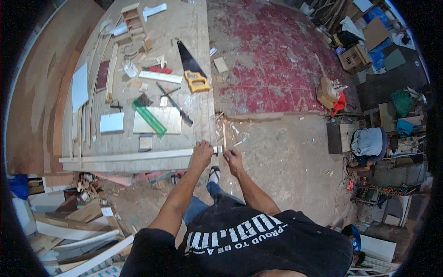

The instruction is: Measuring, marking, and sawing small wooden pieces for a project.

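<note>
A long pale wooden strip [134, 157] lies along the near edge of the worktable [177, 162]. My left hand [201, 154] is closed over the strip near its right end, at the table corner. Just past that corner, a small pale and dark piece [218, 149] shows at the strip's end; its kind is unclear. Beside it my right hand [233, 159] is pinched, its fingertips close to that piece. A thin wood stick [224, 134] runs up from those fingertips; whether they hold it or it lies on the floor behind, I cannot tell.
On the table are a handsaw [190, 69], a green ruler [148, 118], a dark slender tool [174, 104], a pale board [158, 121] and a small wooden shelf [133, 22]. Wood scraps [235, 136] litter the floor. Offcuts [74, 221] pile at lower left; a person [368, 142] is at far right.
</note>
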Action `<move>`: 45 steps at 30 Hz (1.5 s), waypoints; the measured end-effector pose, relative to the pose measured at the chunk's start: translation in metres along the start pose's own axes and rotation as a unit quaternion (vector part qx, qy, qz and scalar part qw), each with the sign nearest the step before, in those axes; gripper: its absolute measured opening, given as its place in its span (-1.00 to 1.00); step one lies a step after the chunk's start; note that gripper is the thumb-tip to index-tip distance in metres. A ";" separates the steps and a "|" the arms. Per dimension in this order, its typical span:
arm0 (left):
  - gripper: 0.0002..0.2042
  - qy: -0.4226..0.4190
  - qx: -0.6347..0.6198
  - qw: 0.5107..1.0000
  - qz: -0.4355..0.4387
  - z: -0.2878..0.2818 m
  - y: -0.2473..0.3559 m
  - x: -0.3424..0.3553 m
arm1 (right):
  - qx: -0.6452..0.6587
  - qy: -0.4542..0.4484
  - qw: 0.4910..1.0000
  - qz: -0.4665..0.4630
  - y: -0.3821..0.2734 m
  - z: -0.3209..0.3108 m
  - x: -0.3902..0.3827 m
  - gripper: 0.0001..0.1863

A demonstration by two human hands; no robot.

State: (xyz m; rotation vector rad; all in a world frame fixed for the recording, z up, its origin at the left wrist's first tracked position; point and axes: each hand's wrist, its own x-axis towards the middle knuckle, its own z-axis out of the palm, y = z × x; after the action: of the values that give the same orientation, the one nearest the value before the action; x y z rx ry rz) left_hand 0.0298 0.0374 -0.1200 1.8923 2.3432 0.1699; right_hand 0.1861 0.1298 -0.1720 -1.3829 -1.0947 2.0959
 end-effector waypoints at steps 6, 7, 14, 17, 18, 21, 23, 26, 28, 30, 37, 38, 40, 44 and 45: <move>-0.88 0.001 -0.006 1.000 0.014 -0.006 0.004 0.014 | 0.091 0.005 0.996 -0.016 -0.006 -0.011 0.010 -0.78; -0.88 0.002 0.000 1.000 0.007 -0.004 -0.001 0.009 | 0.087 0.000 0.996 0.006 -0.006 -0.002 0.008 -0.78; -0.80 -0.023 -0.012 1.000 -0.007 0.001 -0.002 0.005 | 0.062 0.009 0.998 -0.001 -0.012 -0.005 0.006 -0.80; -0.80 -0.015 -0.006 1.000 -0.012 -0.007 0.003 0.004 | 0.133 0.000 0.991 -0.032 -0.016 -0.035 0.013 -0.76; -0.79 -0.011 -0.001 1.000 -0.016 -0.007 0.002 0.002 | 0.138 -0.017 0.989 -0.039 -0.022 -0.042 0.014 -0.74; -0.65 0.002 0.017 0.999 -0.038 -0.009 0.007 0.003 | 0.112 -0.032 0.991 -0.070 -0.045 -0.056 0.023 -0.74; -0.48 0.057 0.024 0.996 -0.070 -0.014 0.009 -0.010 | 0.088 -0.020 0.993 -0.082 -0.070 -0.036 0.013 -0.73; -0.44 0.077 0.025 0.994 -0.071 -0.051 0.024 -0.038 | 0.075 -0.023 0.989 -0.124 -0.115 -0.005 -0.002 -0.71; -0.45 0.070 -0.011 0.994 -0.084 -0.054 0.027 -0.071 | -0.017 -0.064 0.991 -0.118 -0.130 0.024 -0.008 -0.67; -0.41 0.002 -0.140 0.982 -0.127 -0.056 0.028 -0.105 | -0.027 -0.085 0.989 -0.117 -0.130 0.054 -0.013 -0.64; -0.63 -0.108 -0.285 0.900 -0.311 -0.039 -0.017 -0.230 | -0.361 -0.204 0.878 -0.241 -0.048 0.179 -0.036 -0.65; -0.64 -0.139 -0.282 0.880 -0.356 -0.042 -0.025 -0.245 | -0.421 -0.207 0.852 -0.234 -0.039 0.201 -0.049 -0.68; -0.64 -0.129 -0.271 0.879 -0.371 -0.042 -0.039 -0.270 | -0.477 -0.211 0.822 -0.230 -0.026 0.227 -0.062 -0.71; -0.63 -0.112 -0.266 0.870 -0.401 -0.049 -0.069 -0.295 | -0.468 -0.293 0.750 -0.365 0.020 0.256 -0.061 -0.75; -0.63 -0.109 -0.264 0.870 -0.402 -0.050 -0.076 -0.301 | -0.474 -0.283 0.735 -0.394 0.028 0.262 -0.056 -0.74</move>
State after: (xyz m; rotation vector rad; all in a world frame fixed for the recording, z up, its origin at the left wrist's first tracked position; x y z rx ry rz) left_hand 0.0106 -0.2728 -0.0752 0.5826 2.3699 0.4204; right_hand -0.0224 -0.0277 -0.1073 -0.2711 -2.6505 1.2629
